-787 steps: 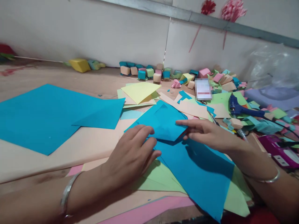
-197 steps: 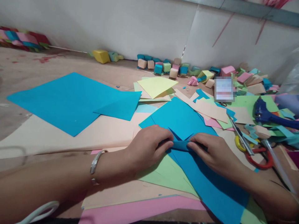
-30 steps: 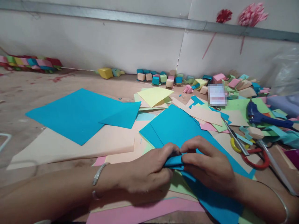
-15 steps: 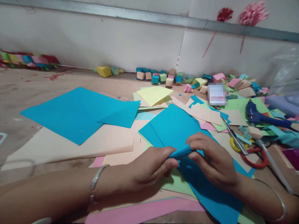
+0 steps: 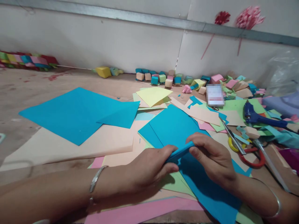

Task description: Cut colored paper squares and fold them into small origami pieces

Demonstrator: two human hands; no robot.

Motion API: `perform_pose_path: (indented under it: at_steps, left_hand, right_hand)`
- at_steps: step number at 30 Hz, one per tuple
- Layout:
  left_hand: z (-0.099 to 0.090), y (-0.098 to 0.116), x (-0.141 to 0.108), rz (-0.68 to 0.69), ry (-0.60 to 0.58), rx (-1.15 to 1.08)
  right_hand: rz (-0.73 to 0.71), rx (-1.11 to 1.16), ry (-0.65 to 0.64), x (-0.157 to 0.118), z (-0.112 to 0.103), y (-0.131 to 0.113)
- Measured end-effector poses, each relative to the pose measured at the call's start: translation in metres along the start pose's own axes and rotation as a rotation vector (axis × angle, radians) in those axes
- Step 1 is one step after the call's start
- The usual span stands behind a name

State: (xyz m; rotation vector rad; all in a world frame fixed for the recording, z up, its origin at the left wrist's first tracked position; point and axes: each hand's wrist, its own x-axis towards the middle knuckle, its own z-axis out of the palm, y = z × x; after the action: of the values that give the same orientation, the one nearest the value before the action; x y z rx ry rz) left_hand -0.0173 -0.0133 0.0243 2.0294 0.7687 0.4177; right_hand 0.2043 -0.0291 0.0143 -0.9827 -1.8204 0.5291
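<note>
A small blue folded paper strip (image 5: 181, 152) is stretched between my two hands, tilted up toward the right. My left hand (image 5: 153, 166) grips its left end between thumb and fingers. At the other end, my right hand (image 5: 211, 155) pinches it with thumb and fingertips. Beneath the hands lie blue paper sheets (image 5: 174, 124), with green and pink paper (image 5: 151, 211) showing below them. A big blue sheet (image 5: 70, 113) rests on beige paper (image 5: 70, 149) to the left.
On the right are scissors with red and yellow handles (image 5: 252, 158) and a blue glue gun (image 5: 259, 116). Small folded paper blocks (image 5: 155, 79) line the wall, piling up at the right (image 5: 233, 84). Yellow paper (image 5: 154, 95) tops a stack behind. Paper flowers (image 5: 249, 17) hang on a metal rail.
The right fingers have closed nearer together on the strip's end, and the strip tilts more steeply. My left thumb and fingers have shifted slightly on it. The view has moved a little.
</note>
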Motion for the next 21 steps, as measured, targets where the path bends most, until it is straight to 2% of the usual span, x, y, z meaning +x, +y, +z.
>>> perform_pose_path:
  at_steps: [5, 11, 14, 17, 21]
  left_hand:
    - [-0.0018, -0.0007, 0.0026, 0.025, -0.019, -0.081]
    - [0.0048, 0.0026, 0.0016, -0.141, -0.106, -0.373]
    - [0.0005, 0.0040, 0.0032, -0.143, -0.098, -0.300]
    - [-0.0037, 0.0063, 0.0037, -0.111, -0.008, -0.132]
    - [-0.0028, 0.0075, 0.0019, -0.139, 0.078, -0.017]
  right_hand:
    - [0.075, -0.015, -0.004, -0.0001, 0.0010, -0.0005]
    - [0.131, 0.008, -0.013, -0.0028, 0.0014, 0.0020]
    - [0.150, 0.013, 0.002, -0.0030, 0.0013, 0.0018]
    - [0.179, 0.015, 0.018, -0.0022, 0.0015, 0.0015]
    - [0.219, 0.029, 0.028, -0.0031, 0.0020, 0.0032]
